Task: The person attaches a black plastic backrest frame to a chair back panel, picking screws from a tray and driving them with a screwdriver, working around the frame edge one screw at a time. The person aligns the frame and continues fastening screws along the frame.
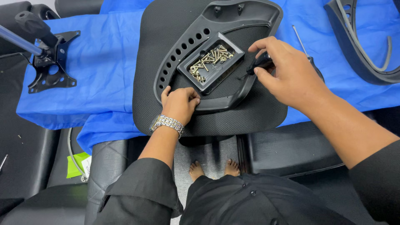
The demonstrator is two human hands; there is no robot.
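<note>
Black mesh seat (pixel 258 112) nearest, with left hand (pixel 180 103) curled shut on curved plastic bracket (pixel 233 98). Right hand (pixel 287 68) closed around one black-handled screwdriver (pixel 262 62). Beyond, one rectangular tray (pixel 210 62) of brass screws (pixel 208 60), too many to count, over creased blue cloth (pixel 104 62).

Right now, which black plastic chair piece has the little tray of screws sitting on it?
The curved armrest piece with the row of holes, on the mesh seat cushion. The other curved piece, far right, carries nothing.

Left hand (pixel 180 104) on black plastic frame (pixel 233 25), right hand (pixel 287 71) gripping screwdriver (pixel 261 63), tray of screws (pixel 210 61) between
</note>
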